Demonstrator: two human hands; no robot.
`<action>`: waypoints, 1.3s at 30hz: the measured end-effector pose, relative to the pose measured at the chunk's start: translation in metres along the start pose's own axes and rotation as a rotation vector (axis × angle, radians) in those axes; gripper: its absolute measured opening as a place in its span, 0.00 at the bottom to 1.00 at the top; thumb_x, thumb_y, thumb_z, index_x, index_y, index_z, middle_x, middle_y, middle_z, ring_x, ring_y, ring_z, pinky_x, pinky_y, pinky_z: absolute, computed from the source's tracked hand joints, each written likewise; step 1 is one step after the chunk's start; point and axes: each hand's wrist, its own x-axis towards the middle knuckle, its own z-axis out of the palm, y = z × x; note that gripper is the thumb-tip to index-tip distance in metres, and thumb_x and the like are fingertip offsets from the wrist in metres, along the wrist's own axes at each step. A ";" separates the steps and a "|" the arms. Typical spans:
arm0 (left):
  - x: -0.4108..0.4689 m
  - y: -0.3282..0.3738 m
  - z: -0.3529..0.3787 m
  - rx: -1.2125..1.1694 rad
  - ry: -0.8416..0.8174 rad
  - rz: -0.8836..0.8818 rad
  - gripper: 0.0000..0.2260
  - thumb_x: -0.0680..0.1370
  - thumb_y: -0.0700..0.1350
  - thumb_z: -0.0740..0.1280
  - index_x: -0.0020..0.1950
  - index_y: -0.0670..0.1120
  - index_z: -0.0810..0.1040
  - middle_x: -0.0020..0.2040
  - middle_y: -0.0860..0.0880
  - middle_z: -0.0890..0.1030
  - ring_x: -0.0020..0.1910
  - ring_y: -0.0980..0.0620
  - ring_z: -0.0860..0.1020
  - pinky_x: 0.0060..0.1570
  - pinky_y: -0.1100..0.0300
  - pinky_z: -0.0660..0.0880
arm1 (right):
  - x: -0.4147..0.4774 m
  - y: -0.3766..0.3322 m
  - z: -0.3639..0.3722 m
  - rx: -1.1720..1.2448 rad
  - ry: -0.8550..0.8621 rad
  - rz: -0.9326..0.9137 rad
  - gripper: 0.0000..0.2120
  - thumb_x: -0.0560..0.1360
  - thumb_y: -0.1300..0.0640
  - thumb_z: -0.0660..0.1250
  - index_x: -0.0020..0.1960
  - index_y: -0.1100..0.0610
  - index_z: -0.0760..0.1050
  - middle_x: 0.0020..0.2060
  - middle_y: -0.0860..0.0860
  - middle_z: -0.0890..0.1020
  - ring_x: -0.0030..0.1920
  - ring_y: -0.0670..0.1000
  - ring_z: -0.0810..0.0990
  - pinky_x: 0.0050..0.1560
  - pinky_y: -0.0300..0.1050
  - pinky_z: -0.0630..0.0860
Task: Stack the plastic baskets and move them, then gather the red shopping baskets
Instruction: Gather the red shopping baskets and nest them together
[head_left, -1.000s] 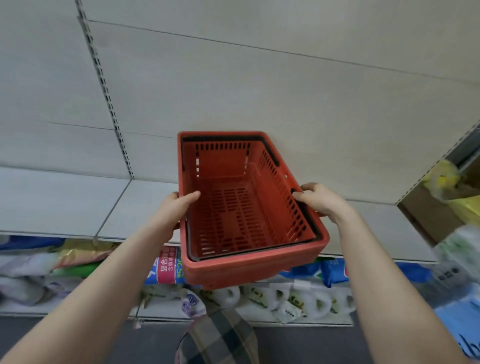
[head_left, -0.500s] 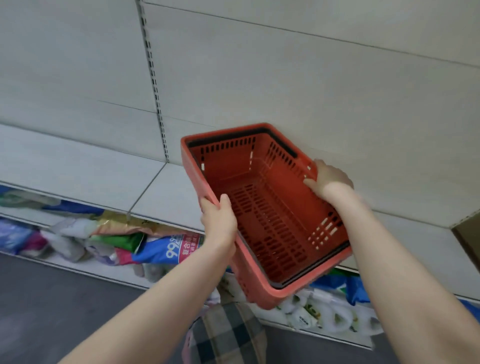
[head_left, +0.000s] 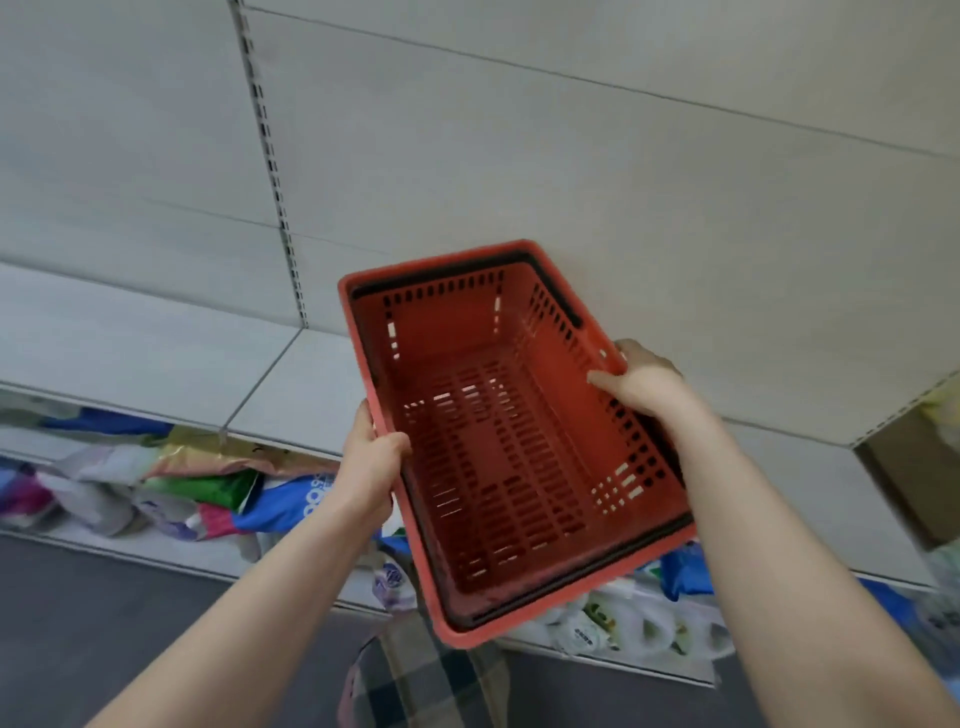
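I hold a red shopping basket (head_left: 498, 447) in the air in front of a pale shelf unit, its open top facing me and nothing inside. A black handle lies folded along its rim. My left hand (head_left: 371, 457) grips the left long rim, thumb over the edge. My right hand (head_left: 641, 382) grips the right long rim, fingers inside the basket. The basket is tilted, with its near end lower and swung to the right.
A bare pale shelf (head_left: 156, 358) runs behind the basket, with a slotted upright (head_left: 275, 182) in the back panel. Below it, a lower shelf holds colourful bags (head_left: 197, 488) and white packs (head_left: 628, 623). Dark floor (head_left: 104, 623) lies below; a cardboard box (head_left: 914, 478) sits at right.
Both hands have kept their grip. The basket has swung so its near end points right and has tipped towards me, and my view has shifted to the left along the shelf.
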 end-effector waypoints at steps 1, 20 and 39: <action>-0.002 -0.001 -0.007 -0.012 -0.003 0.023 0.27 0.67 0.23 0.55 0.60 0.43 0.74 0.43 0.41 0.80 0.37 0.45 0.79 0.35 0.55 0.80 | 0.002 -0.003 0.005 0.163 -0.055 0.018 0.20 0.76 0.49 0.68 0.65 0.55 0.74 0.59 0.58 0.82 0.57 0.60 0.81 0.59 0.51 0.76; -0.057 -0.002 -0.318 -0.034 0.115 0.189 0.27 0.75 0.38 0.67 0.72 0.50 0.67 0.58 0.46 0.80 0.50 0.50 0.80 0.58 0.47 0.76 | -0.182 -0.184 0.175 0.525 -0.016 -0.239 0.23 0.73 0.60 0.64 0.67 0.46 0.72 0.53 0.48 0.83 0.54 0.52 0.82 0.60 0.52 0.77; -0.066 0.087 -0.715 0.026 0.736 0.258 0.27 0.76 0.39 0.65 0.74 0.49 0.65 0.65 0.43 0.77 0.61 0.44 0.77 0.67 0.39 0.69 | -0.245 -0.596 0.419 0.535 -0.463 -0.571 0.23 0.68 0.49 0.63 0.64 0.43 0.74 0.50 0.45 0.84 0.52 0.49 0.83 0.59 0.56 0.78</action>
